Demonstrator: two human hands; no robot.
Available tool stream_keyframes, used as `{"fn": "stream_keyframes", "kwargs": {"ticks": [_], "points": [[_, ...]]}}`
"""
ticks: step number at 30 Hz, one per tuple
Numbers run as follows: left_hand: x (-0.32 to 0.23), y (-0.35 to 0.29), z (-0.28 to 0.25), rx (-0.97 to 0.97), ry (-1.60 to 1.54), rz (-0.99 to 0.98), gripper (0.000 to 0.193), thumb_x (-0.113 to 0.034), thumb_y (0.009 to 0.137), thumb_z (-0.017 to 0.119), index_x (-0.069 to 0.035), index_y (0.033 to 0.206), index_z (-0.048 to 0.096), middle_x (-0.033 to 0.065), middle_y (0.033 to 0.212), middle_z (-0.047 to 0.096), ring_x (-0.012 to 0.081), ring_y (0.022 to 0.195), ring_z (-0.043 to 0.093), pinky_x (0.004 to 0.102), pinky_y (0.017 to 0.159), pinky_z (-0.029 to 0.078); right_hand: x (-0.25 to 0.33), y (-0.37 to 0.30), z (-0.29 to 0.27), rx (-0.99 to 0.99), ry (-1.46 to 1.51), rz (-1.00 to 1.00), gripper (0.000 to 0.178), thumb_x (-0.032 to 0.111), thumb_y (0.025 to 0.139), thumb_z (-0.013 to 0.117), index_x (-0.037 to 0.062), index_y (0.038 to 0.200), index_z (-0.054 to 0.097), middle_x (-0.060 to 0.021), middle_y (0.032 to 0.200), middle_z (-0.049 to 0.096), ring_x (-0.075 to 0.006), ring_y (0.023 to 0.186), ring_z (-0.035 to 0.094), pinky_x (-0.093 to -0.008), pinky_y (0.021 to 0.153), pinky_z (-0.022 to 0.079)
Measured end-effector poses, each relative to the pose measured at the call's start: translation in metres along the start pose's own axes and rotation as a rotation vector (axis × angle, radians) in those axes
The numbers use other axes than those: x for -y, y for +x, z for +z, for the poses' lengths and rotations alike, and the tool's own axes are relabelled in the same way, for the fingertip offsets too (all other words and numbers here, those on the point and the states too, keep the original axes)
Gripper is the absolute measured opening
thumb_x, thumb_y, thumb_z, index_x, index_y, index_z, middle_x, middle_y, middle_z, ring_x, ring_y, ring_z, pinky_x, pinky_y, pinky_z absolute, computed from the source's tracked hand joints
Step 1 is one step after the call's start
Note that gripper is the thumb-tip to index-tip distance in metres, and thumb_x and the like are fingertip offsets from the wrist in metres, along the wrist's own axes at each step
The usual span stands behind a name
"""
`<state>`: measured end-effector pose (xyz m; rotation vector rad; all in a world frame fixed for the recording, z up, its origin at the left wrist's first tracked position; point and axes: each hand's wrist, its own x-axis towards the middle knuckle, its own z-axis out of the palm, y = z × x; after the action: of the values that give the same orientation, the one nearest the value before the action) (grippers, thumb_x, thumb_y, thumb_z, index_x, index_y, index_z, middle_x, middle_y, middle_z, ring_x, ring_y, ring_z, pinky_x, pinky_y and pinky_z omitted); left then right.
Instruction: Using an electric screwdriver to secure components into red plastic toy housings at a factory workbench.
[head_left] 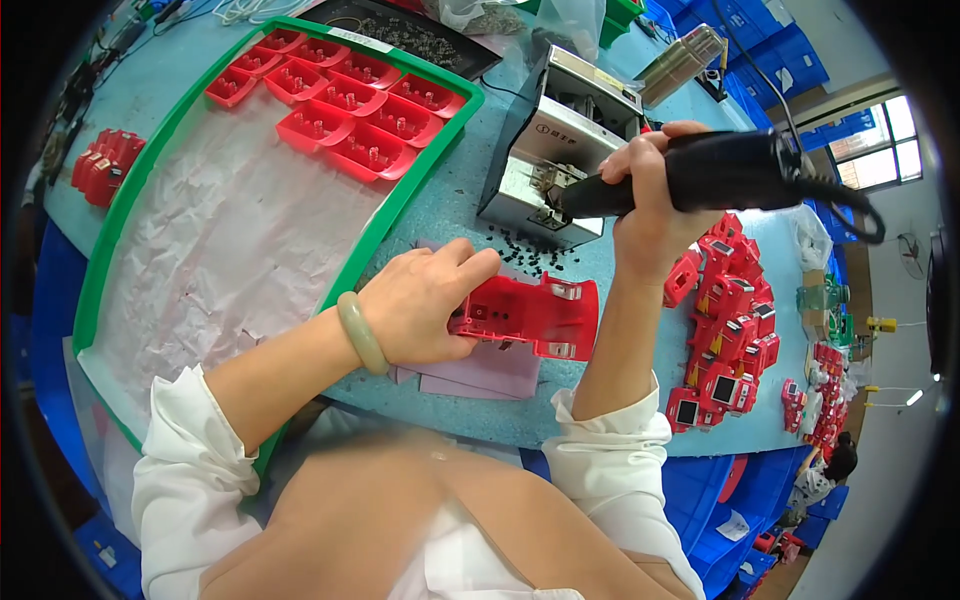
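Note:
My left hand, with a pale green bangle above its wrist, grips a red plastic housing by its left end. The housing lies open side up over pinkish paper sheets, and metal clips show near its right end. In my right hand is a black electric screwdriver, held nearly level with its cord trailing right. Its front end is at the pick-up spot of a metal screw feeder; the very tip is hard to make out. Small black bits lie scattered in front of the feeder.
A green-rimmed tray lined with white paper stands left, red shells in its far end. Red devices with small screens are heaped at right. A black tray of small parts sits at the back. More red pieces stand far left.

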<state>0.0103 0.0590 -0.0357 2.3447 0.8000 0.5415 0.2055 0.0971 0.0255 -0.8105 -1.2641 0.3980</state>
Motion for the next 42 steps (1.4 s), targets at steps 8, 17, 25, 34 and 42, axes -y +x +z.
{"fn": "stream_keyframes", "kwargs": {"ticks": [8,17,25,34,42], "points": [[0.007,0.0,0.004,-0.005,-0.034,-0.017,0.048,-0.014,0.058,0.072,-0.006,0.098,0.047,0.0126,0.09,0.053,0.0334,0.081,0.055,0.0407,0.071,0.046,0.043,-0.01,-0.001,0.005,0.247,0.16,0.029,-0.002,0.074,0.055,-0.0012,0.102,0.045,-0.0093,0.064,0.051,-0.0168,0.046,0.049,-0.0314,0.052,0.047],[0.007,0.005,0.006,-0.013,-0.041,0.017,0.049,-0.013,0.057,0.071,-0.006,0.095,0.042,0.014,0.086,0.056,0.0361,0.079,0.057,0.0428,0.067,0.047,0.049,-0.061,0.016,0.174,0.017,0.199,0.035,-0.009,0.069,0.053,0.0019,0.1,0.041,-0.0083,0.062,0.05,-0.0149,0.047,0.049,-0.028,0.046,0.046],[0.007,0.007,0.005,0.032,-0.042,0.002,0.049,-0.015,0.058,0.07,-0.007,0.099,0.045,0.013,0.09,0.058,0.035,0.079,0.058,0.0427,0.066,0.048,0.036,-0.075,0.028,0.229,0.067,0.24,0.032,-0.008,0.068,0.055,0.0017,0.095,0.043,-0.0068,0.065,0.054,-0.013,0.051,0.051,-0.0256,0.05,0.046],[0.006,0.003,0.01,-0.131,-0.008,0.141,0.058,-0.019,0.061,0.069,-0.008,0.113,0.047,0.0117,0.097,0.06,0.0346,0.081,0.059,0.0429,0.067,0.049,0.036,-0.073,0.032,0.363,0.023,0.105,0.024,-0.002,0.062,0.062,0.0036,0.082,0.05,-0.0037,0.067,0.054,-0.0107,0.062,0.052,-0.0247,0.059,0.043],[-0.008,-0.024,-0.023,0.021,0.03,-0.087,0.052,-0.021,0.062,0.07,-0.007,0.107,0.047,0.0161,0.094,0.058,0.0361,0.083,0.058,0.0434,0.07,0.048,0.074,-0.068,0.027,0.027,0.067,0.126,0.021,-0.001,0.066,0.056,0.003,0.087,0.052,-0.0057,0.063,0.052,-0.0128,0.048,0.047,-0.0273,0.045,0.042]]}}
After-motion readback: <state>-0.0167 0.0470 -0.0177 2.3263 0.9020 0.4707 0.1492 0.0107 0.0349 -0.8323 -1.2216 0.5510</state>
